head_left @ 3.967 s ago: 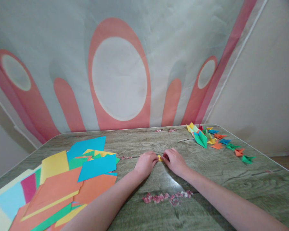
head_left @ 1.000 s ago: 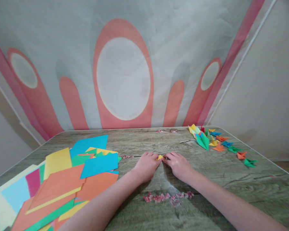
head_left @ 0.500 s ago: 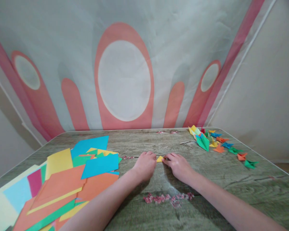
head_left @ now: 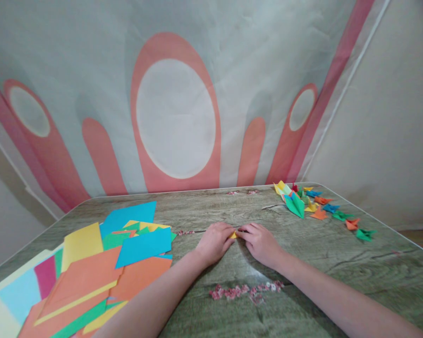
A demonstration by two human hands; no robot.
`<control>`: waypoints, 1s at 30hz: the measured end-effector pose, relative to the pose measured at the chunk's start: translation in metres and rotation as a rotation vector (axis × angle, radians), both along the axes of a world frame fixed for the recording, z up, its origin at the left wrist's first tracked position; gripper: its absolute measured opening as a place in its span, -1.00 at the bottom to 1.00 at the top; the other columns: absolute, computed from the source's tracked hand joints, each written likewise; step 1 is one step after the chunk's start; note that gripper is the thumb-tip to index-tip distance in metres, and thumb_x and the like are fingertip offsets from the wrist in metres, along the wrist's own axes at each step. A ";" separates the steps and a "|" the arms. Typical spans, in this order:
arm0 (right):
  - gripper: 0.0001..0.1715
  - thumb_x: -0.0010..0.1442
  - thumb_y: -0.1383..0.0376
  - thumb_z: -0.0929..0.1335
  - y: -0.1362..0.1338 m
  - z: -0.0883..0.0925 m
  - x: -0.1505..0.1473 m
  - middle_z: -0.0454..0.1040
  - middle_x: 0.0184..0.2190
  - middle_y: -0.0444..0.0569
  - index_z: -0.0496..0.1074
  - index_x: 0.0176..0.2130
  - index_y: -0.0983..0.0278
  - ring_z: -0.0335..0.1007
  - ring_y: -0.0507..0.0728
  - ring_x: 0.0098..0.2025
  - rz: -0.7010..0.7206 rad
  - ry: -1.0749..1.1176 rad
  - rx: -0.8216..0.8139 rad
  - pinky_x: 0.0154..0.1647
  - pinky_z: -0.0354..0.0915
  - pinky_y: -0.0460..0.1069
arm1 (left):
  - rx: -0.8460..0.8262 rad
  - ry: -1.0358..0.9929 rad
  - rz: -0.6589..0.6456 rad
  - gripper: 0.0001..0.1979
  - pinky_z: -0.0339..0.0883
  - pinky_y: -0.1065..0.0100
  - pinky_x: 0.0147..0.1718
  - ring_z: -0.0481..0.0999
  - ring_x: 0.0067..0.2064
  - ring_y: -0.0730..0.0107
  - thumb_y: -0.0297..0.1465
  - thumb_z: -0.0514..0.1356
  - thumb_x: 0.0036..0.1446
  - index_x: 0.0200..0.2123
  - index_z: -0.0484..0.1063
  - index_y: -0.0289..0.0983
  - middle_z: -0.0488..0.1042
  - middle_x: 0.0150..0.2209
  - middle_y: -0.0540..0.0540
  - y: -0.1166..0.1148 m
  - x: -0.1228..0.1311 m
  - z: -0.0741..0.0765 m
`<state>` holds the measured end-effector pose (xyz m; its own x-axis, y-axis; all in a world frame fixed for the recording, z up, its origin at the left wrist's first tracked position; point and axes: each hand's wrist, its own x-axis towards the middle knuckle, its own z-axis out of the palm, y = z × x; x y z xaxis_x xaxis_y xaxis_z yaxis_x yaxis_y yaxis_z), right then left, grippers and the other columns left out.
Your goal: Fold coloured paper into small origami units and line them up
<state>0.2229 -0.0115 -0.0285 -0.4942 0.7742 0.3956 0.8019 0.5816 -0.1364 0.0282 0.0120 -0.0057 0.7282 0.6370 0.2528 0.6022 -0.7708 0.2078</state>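
Note:
A small piece of folded yellow paper (head_left: 234, 235) lies at the middle of the wood-patterned table, mostly covered by fingers. My left hand (head_left: 216, 240) rests over its left side, fingers closed on it. From the right, my right hand (head_left: 259, 240) pinches the other side with thumb and fingertips. Only a small yellow patch shows between the two hands, so its full shape is hidden.
Loose coloured sheets, among them an orange sheet (head_left: 88, 272) and a blue sheet (head_left: 144, 245), overlap at the left. Several folded paper figures, such as a green one (head_left: 294, 205), stand at the back right. A printed backdrop (head_left: 176, 117) hangs behind the table (head_left: 211, 206).
My left hand has shifted right, over the yellow paper, and its fingers now reach the piece. Less yellow shows between my hands. The view has tilted slightly.

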 end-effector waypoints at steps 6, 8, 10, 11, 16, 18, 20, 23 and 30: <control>-0.73 0.21 0.30 0.25 0.000 0.001 -0.001 0.44 -0.22 -0.02 0.42 -0.09 0.19 0.30 0.11 -0.17 -0.002 0.098 -0.003 -0.12 0.22 0.04 | 0.012 -0.020 0.042 -0.72 0.24 0.27 -0.07 0.38 -0.08 0.30 -0.33 0.05 0.17 -0.06 0.35 -0.23 0.44 -0.15 -0.11 -0.001 -0.002 0.000; -0.73 0.21 0.25 0.25 0.000 0.001 -0.001 0.45 -0.23 -0.02 0.42 -0.10 0.20 0.32 0.11 -0.17 -0.003 0.109 -0.003 -0.13 0.23 0.03 | 0.005 -0.037 0.046 -0.73 0.25 0.30 -0.08 0.39 -0.09 0.33 -0.35 0.03 0.19 -0.06 0.35 -0.23 0.44 -0.14 -0.10 -0.002 -0.002 0.001; -0.71 0.20 0.24 0.26 0.000 0.001 -0.001 0.46 -0.23 -0.02 0.40 -0.08 0.20 0.33 0.11 -0.17 -0.003 0.139 -0.017 -0.13 0.24 0.03 | -0.010 -0.077 0.041 -0.74 0.27 0.34 -0.09 0.40 -0.11 0.36 -0.36 0.00 0.21 -0.08 0.35 -0.23 0.44 -0.14 -0.09 -0.003 -0.001 0.002; -0.70 0.20 0.23 0.27 0.000 0.001 -0.002 0.47 -0.24 -0.02 0.39 -0.06 0.20 0.34 0.12 -0.18 -0.001 0.167 -0.032 -0.13 0.24 0.03 | -0.019 -0.108 0.036 -0.74 0.27 0.35 -0.09 0.40 -0.11 0.38 -0.36 -0.02 0.22 -0.08 0.36 -0.22 0.43 -0.13 -0.08 -0.004 -0.001 0.003; -0.71 0.20 0.25 0.26 0.000 0.002 -0.002 0.50 -0.24 -0.03 0.41 -0.09 0.22 0.39 0.10 -0.21 0.026 0.457 -0.155 -0.15 0.28 0.01 | -0.080 -0.275 0.018 -0.72 0.26 0.37 -0.05 0.38 -0.08 0.41 -0.34 -0.02 0.23 -0.05 0.36 -0.21 0.42 -0.11 -0.08 -0.004 -0.001 0.004; -0.74 0.19 0.26 0.26 0.000 0.004 -0.003 0.50 -0.25 -0.04 0.43 -0.13 0.23 0.40 0.08 -0.24 0.043 0.578 -0.211 -0.18 0.30 -0.01 | -0.113 -0.307 0.012 -0.73 0.26 0.37 -0.06 0.39 -0.09 0.40 -0.35 -0.01 0.22 -0.07 0.37 -0.22 0.43 -0.12 -0.09 -0.004 0.000 0.004; -0.77 0.18 0.26 0.27 -0.001 0.006 -0.003 0.50 -0.28 -0.05 0.44 -0.18 0.24 0.40 0.07 -0.28 0.051 0.650 -0.252 -0.21 0.31 -0.02 | -0.149 -0.331 0.003 -0.74 0.27 0.36 -0.08 0.40 -0.10 0.39 -0.35 0.02 0.20 -0.08 0.38 -0.22 0.44 -0.13 -0.09 -0.005 0.000 0.003; -0.81 0.16 0.27 0.28 -0.004 0.010 -0.005 0.48 -0.32 -0.06 0.43 -0.23 0.26 0.39 0.06 -0.31 0.069 0.685 -0.266 -0.22 0.31 -0.03 | -0.193 -0.372 -0.007 -0.75 0.27 0.37 -0.10 0.41 -0.13 0.39 -0.38 0.08 0.16 -0.09 0.39 -0.22 0.45 -0.16 -0.07 -0.005 0.001 0.003; -0.79 0.12 0.27 0.32 -0.009 0.014 -0.009 0.44 -0.31 -0.06 0.37 -0.19 0.26 0.36 0.05 -0.32 0.099 0.744 -0.290 -0.24 0.31 -0.03 | -0.277 -0.485 0.012 -0.75 0.26 0.40 -0.15 0.42 -0.20 0.39 -0.39 0.19 0.06 -0.14 0.44 -0.22 0.47 -0.23 -0.05 -0.009 0.006 0.001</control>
<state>0.2135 -0.0203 -0.0142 -0.2515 0.8630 0.4382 0.3884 0.5046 -0.7711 0.0341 0.0035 -0.0050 0.5627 0.7346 0.3791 0.3953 -0.6419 0.6571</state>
